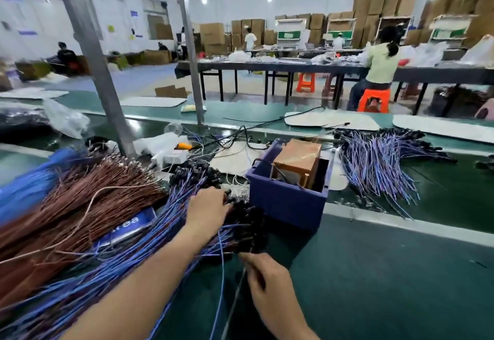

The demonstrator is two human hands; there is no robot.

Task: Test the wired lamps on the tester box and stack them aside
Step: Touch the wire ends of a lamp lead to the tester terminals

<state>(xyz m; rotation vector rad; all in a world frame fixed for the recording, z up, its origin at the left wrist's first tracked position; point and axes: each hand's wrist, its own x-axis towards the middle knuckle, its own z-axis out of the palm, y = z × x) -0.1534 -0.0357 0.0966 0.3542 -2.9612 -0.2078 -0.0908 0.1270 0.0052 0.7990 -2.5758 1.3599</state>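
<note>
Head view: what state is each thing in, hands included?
near pile, loose and unsorted, left of the tester box.
left hand, resting on its black lamp heads, grip unclear.
right hand, pinching a thin wire.
tester box, open-topped, brown block inside.
far pile, fanned out right of the box.

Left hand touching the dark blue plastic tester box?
Apart. Head view: left hand is among blue-wired black lamps; visible gap before dark blue plastic tester box.

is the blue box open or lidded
Open: the blue plastic box has no lid on, and a brown taped block sticks up out of its top.
</note>
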